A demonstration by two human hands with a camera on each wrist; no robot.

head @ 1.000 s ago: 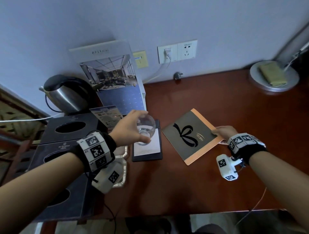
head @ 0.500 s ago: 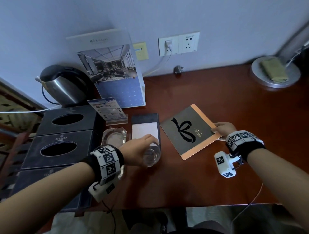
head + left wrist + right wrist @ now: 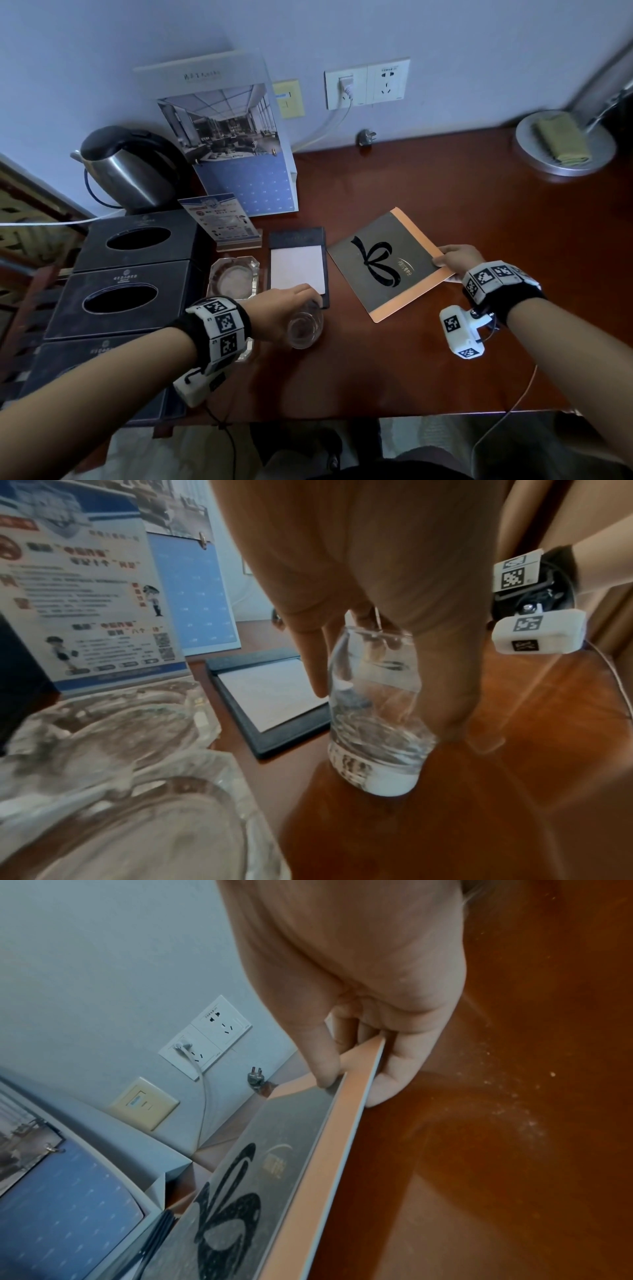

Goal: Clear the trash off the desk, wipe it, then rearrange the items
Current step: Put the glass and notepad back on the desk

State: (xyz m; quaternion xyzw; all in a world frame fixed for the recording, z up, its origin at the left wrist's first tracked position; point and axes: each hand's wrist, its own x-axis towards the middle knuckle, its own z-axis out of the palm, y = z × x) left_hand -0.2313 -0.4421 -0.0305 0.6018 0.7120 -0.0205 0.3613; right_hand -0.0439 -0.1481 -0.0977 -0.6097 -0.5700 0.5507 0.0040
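Glass (image 3: 306, 327) is held upright on the table (image 3: 394, 370), near the notepad (image 3: 297, 270), by left hand (image 3: 279, 317) fingers (image 3: 445, 669) curled around it. Folder (image 3: 387, 263), lying diagonally, is pinched at its right corner by right hand (image 3: 457, 260).
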